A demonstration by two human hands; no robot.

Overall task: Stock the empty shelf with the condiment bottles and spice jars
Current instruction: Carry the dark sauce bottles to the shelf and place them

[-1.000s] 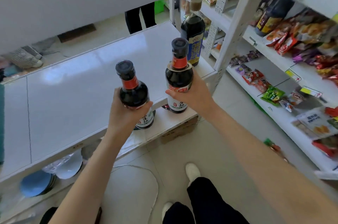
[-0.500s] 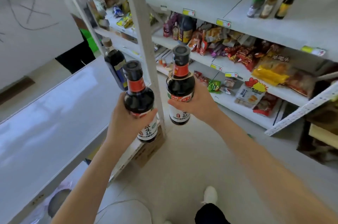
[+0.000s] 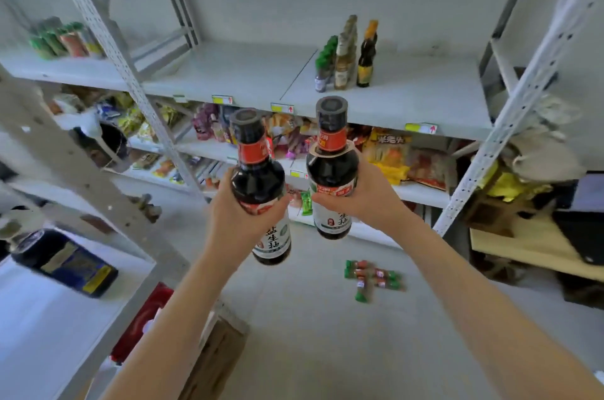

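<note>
My left hand (image 3: 238, 220) grips a dark soy sauce bottle (image 3: 258, 184) with a black cap and red neck band, held upright. My right hand (image 3: 362, 193) grips a second, matching soy sauce bottle (image 3: 331, 171), slightly higher and to the right. Both bottles hang in the air in front of a white shelf unit. Its upper shelf (image 3: 248, 76) is mostly bare. A few tall condiment bottles (image 3: 346, 56) stand in rows on it right of centre.
Snack packets (image 3: 389, 151) fill the lower shelves. Several small green-capped spice jars (image 3: 372, 278) lie on the floor. A dark bottle (image 3: 65, 262) sits on a white shelf at left, behind a slanted upright (image 3: 81, 177). A cardboard box (image 3: 212, 357) sits below. More jars (image 3: 62, 40) stand upper left.
My view has swung right and up, away from the low white shelf toward the stocked unit. Both hands kept their bottles and now face the upper shelf.
</note>
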